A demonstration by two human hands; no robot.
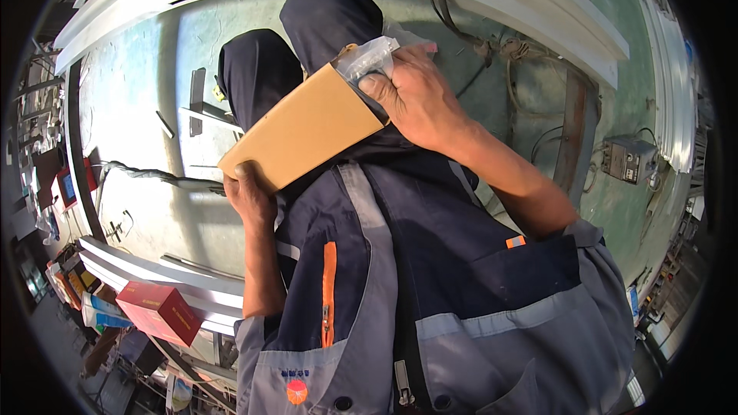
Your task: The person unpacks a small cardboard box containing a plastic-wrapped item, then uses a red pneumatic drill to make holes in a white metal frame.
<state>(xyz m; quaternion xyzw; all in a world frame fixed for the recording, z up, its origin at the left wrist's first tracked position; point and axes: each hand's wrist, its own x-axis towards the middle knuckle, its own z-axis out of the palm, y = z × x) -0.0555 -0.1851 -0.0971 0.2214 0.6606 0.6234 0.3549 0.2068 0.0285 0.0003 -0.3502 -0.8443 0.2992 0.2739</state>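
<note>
A brown cardboard box (307, 127) is tilted across my lap, its upper right end uncovered. My left hand (250, 194) grips the lower left end, thumb on the top face. At the other end, my right hand (419, 96) is closed on a clear plastic bag (370, 59) that sticks out of the box. What the bag holds cannot be made out. The fingers of my right hand are partly hidden behind the bag and the box edge.
A red box (159, 312) sits on white metal profiles at the lower left. Long white beams (530, 4) cross the far side. Cables (503, 50) run over the green floor, near a small grey device (629, 160) on the right. A dark cable (157, 174) lies left of me.
</note>
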